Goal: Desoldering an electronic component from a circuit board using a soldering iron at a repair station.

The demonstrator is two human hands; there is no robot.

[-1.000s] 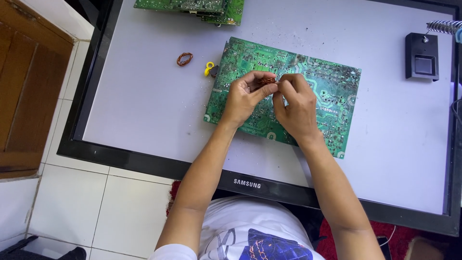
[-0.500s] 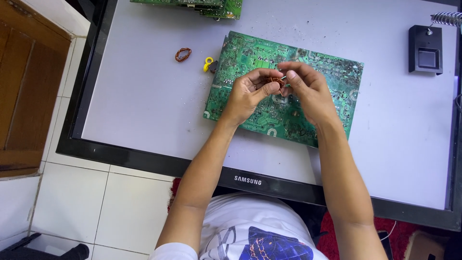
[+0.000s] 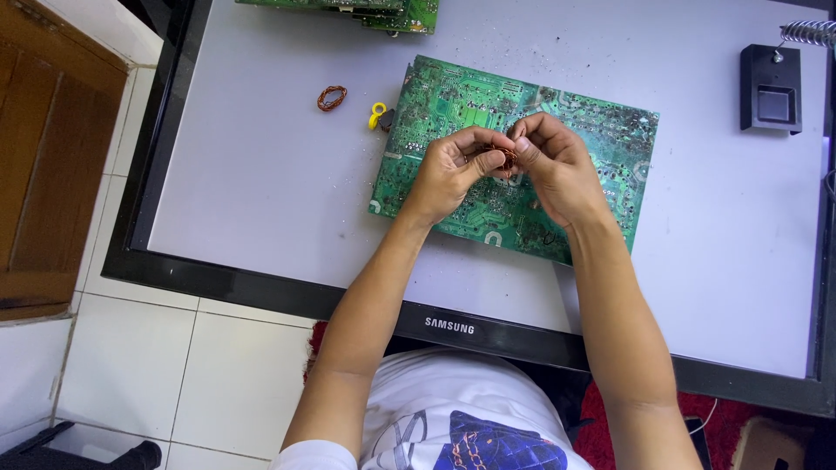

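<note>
A green circuit board (image 3: 453, 96) lies solder side up on a flat screen panel (image 3: 252, 183) used as a work surface. Above the board's middle, my left hand (image 3: 448, 170) and my right hand (image 3: 557, 165) meet fingertip to fingertip, both pinching a small copper wire coil (image 3: 506, 157) between them. Most of the coil is hidden by my fingers. A second copper coil (image 3: 331, 97) lies loose on the panel to the left, and a small yellow part (image 3: 377, 115) sits by the board's left edge.
More green boards (image 3: 383, 10) poke in at the top edge. A black soldering iron stand (image 3: 771, 87) with a spring holder (image 3: 808, 33) sits at the top right. A wooden door (image 3: 48, 157) and white floor tiles (image 3: 165, 374) are on the left.
My two hands have shifted slightly over the board while working the small coil between the fingertips. The board and loose parts have not moved.
</note>
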